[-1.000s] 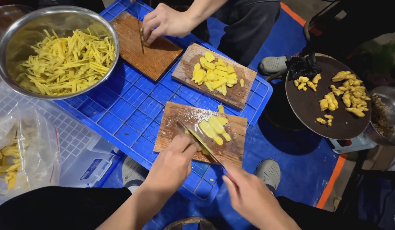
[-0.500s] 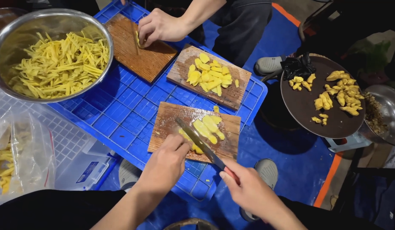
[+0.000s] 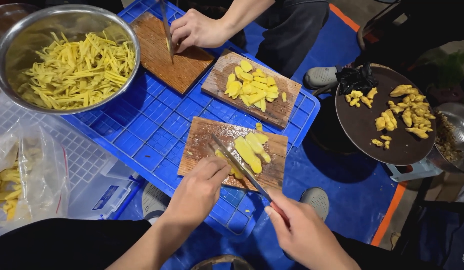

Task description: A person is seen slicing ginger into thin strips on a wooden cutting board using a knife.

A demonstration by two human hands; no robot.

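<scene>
My right hand (image 3: 304, 232) grips the red handle of a knife (image 3: 239, 165) whose blade lies across the near wooden cutting board (image 3: 202, 147). My left hand (image 3: 197, 192) presses its fingertips onto yellow slices (image 3: 249, 152) at the board's near edge, right beside the blade. More flat yellow slices lie just past the knife on the same board.
A blue plastic crate (image 3: 142, 125) carries three boards. Another person's hand (image 3: 194, 30) cuts on the far board (image 3: 164, 55). A middle board (image 3: 279, 107) bears yellow slices. A steel bowl (image 3: 12, 50) of yellow strips sits left; a dark round tray (image 3: 362, 125) with yellow pieces right; a plastic bag (image 3: 22, 175) lower left.
The view has shifted slightly. My left hand has slid a little along the board's near edge, and the knife blade has moved closer to the slices under my fingers.
</scene>
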